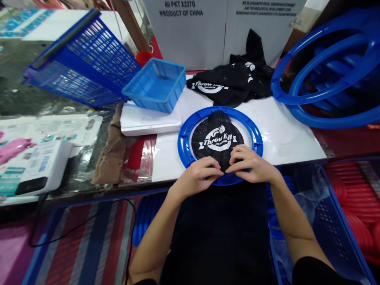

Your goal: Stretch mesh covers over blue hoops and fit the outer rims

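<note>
Two hands: I see both at the near rim of the blue ring.
Tilted basket: far left of the ring.
Small blue tray: up-left of the ring.
Left hand: fingers curled, pinching the mesh's near edge.
Black mesh: lies inside the ring, logo up.
Right hand: fingers bent, pinching the same edge.
Spare rings: right of the ring.

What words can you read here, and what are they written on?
"40 PKT X227G" and "PRODUCT OF CHINA": white cardboard box at the back.
"Throw Ball": black mesh net inside the blue ring, pinched at its near edge by the left hand and right hand.
"Throw": partly shown on the pile of black nets.
Small print on the second box and the packaging at left: too blurred to read.
</note>
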A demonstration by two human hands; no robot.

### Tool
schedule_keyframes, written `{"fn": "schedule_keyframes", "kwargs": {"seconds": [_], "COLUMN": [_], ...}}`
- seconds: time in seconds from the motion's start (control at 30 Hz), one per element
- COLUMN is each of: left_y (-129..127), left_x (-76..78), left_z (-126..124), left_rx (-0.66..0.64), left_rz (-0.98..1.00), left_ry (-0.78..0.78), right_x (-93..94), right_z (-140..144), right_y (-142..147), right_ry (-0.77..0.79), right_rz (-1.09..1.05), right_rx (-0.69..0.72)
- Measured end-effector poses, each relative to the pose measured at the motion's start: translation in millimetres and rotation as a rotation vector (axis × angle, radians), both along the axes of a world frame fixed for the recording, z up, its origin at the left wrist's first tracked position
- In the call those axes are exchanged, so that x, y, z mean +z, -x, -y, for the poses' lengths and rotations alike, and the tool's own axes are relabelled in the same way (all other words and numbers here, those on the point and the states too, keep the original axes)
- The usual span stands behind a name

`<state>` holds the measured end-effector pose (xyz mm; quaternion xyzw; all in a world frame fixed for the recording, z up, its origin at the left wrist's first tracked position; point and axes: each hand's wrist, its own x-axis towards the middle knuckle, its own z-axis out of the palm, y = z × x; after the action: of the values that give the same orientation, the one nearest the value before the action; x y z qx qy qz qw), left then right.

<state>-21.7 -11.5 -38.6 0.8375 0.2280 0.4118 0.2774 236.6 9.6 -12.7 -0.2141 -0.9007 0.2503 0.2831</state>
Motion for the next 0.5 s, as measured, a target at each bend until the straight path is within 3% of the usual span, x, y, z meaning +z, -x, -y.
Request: {"fn": "schedule_keyframes", "kwargs": {"seconds": [0.5], "left_y": [1.7], "left_x": [5.5], "left_z": [-0.5], "left_rx": [-0.049], "left_rz": [-0.04], "left_ry": [0.044], "right_x": [3.8], "right_z": [-0.3], "right_y": [0.5], "right_ry": [0.0], "right_rz": [0.046], "right_rx": [0.014]}}
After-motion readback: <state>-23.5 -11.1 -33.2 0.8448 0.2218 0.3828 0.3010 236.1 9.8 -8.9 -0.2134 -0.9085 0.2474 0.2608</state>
